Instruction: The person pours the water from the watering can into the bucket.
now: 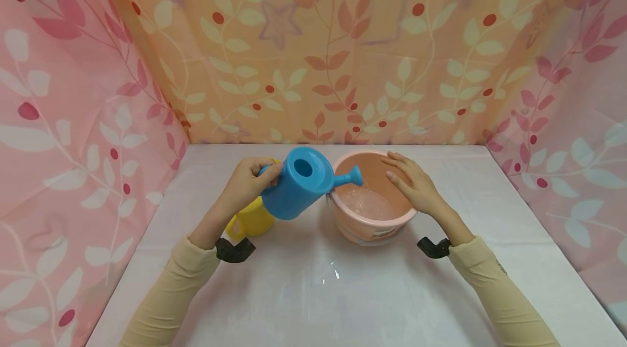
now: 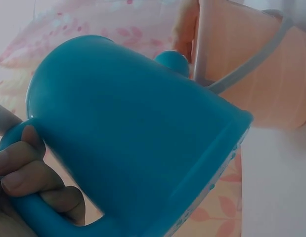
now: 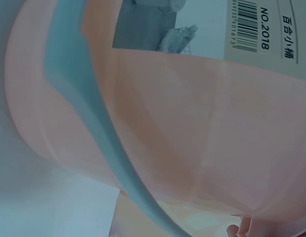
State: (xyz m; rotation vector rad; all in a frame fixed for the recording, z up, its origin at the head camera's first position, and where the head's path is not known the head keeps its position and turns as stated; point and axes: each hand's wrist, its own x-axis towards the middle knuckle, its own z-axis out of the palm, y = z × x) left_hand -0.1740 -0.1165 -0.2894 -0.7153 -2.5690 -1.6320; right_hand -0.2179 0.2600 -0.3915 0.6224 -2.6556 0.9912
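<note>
My left hand [image 1: 254,178] grips the handle of a blue watering can [image 1: 296,189]. The can is raised and tilted right, its spout [image 1: 349,177] reaching over the rim of a pink bucket [image 1: 377,222]. Clear water [image 1: 367,203] lies in the bucket. My right hand [image 1: 416,184] rests at the bucket's right rim with fingers mostly straight, toward the far side. In the left wrist view, curled fingers [image 2: 31,175] wrap the can's handle. The bucket wall [image 3: 157,123] fills the right wrist view, with its grey-blue carrying handle [image 3: 101,118].
A yellow vessel [image 1: 254,219] with a side handle stands behind my left forearm, partly hidden by the can. Small wet spots [image 1: 335,272] shine on the white tabletop [image 1: 313,309] in front of the bucket. Patterned cloth [image 1: 338,64] closes off the back and both sides.
</note>
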